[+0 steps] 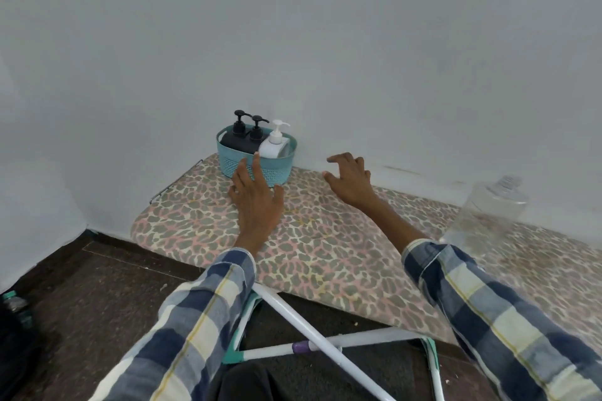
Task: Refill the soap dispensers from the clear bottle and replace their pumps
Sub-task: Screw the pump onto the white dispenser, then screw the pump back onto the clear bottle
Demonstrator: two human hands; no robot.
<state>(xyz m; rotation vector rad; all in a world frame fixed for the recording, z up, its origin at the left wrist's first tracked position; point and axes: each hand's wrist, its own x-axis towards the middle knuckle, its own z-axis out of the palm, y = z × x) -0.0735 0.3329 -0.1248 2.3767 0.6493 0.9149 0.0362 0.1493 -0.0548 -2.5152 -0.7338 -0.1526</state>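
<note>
Teal basket point(282, 169) w/ three pump dispensers point(274, 141) – no legible labels – both hands point(257, 197) released, fingers spread.

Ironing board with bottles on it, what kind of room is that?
Probably a plain room at home: an ironing board against a bare white wall, with soap dispensers in a teal basket.
</note>
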